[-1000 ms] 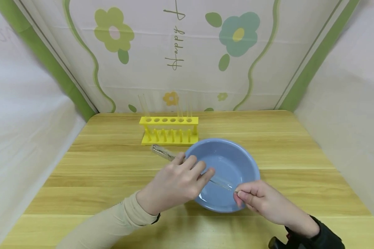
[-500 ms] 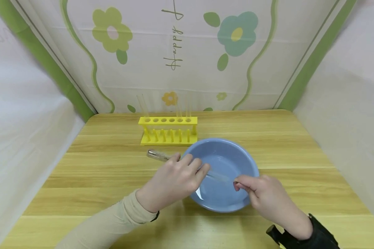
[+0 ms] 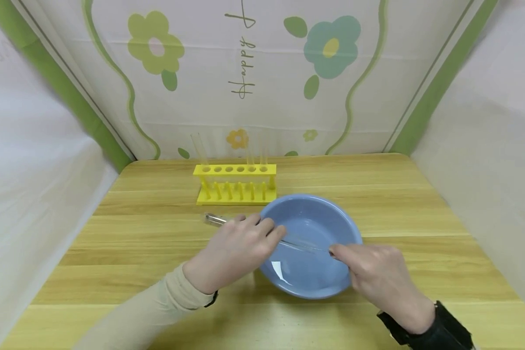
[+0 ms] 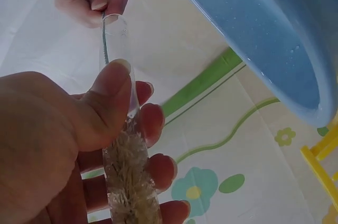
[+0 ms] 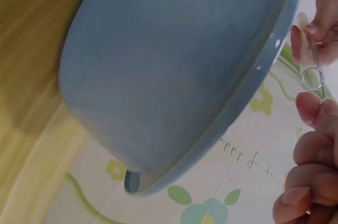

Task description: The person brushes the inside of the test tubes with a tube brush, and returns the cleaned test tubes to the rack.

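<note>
Over the blue basin in the head view, my left hand grips a clear glass test tube, fingers wrapped round it. Pale bristles of a test tube brush fill the tube's lower part in the left wrist view. The brush's thin twisted wire runs out of the tube's mouth. My right hand pinches the end of that wire between thumb and forefinger, close to the tube's rim in the right wrist view. The tube lies nearly level.
A yellow test tube rack stands behind the basin to the left. Several of its holes are bare, and 3 clear test tubes stand in it. Wooden table surrounds the basin, with a flower-printed cloth behind.
The tube's closed end has swung left and lower, so the tube is more level. My right hand has turned at the wire, its back now facing up. The basin and rack stay put.
</note>
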`<state>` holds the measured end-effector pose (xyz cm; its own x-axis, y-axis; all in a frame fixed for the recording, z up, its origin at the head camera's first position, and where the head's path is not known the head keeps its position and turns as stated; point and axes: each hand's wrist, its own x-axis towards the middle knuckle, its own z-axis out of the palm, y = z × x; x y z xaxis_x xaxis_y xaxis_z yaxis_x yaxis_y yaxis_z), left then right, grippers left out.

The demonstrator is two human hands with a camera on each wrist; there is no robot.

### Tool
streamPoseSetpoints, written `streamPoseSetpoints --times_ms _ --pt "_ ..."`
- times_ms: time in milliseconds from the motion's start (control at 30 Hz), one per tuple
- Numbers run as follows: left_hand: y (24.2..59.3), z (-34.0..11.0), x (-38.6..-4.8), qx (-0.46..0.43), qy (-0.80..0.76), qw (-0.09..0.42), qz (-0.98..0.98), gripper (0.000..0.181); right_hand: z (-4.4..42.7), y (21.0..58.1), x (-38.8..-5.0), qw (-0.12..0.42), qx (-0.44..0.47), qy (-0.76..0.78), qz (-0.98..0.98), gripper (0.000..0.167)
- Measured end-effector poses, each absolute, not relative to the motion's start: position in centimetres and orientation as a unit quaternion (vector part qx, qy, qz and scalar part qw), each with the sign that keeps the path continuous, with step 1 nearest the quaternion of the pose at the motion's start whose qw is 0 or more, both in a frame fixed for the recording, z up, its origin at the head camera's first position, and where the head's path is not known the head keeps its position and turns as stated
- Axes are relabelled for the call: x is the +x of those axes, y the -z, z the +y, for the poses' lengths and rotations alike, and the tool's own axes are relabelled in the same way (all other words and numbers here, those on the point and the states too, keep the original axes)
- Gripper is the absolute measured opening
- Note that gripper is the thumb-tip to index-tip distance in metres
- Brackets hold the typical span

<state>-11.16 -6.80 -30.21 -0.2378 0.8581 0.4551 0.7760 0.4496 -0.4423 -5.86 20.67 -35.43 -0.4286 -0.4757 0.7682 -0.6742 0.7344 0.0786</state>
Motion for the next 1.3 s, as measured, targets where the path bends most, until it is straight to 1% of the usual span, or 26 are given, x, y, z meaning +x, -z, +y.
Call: streamPoseSetpoints --times_ms 167,467,567,833,1000,1167,1300 --pt "30.1 -7.1 -11.3 -0.524 -0.050 0.318 -0.789 0.018 20.6 34.8 -5.8 0.440 0.347 -0.102 -0.822 0.040" --pt "29.9 -7.8 -11.9 -0.516 -0.027 0.302 -0.801 0.018 21.6 34.5 -5.6 0.459 0.349 -0.079 -0.813 0.036" --pt "29.9 -8.1 -12.1 -0.517 -0.016 0.295 -0.803 0.019 21.9 34.5 -5.6 0.461 0.350 -0.073 -0.812 0.036" --pt "29.7 -8.5 -12.5 -0.517 -0.009 0.277 -0.810 0.029 23.0 34.9 -5.6 0.452 0.340 -0.068 -0.822 0.041" --pt "29.7 -8.9 -12.7 -0.512 -0.018 0.258 -0.820 0.035 23.6 35.1 -5.6 0.450 0.337 -0.068 -0.824 0.039" --pt "29.5 -9.1 -12.9 -0.507 -0.024 0.240 -0.828 0.035 24.1 35.3 -5.7 0.454 0.333 -0.070 -0.824 0.038" --pt "29.5 -9.3 -13.0 -0.505 -0.022 0.236 -0.830 0.032 24.5 35.4 -5.6 0.451 0.328 -0.071 -0.827 0.042"
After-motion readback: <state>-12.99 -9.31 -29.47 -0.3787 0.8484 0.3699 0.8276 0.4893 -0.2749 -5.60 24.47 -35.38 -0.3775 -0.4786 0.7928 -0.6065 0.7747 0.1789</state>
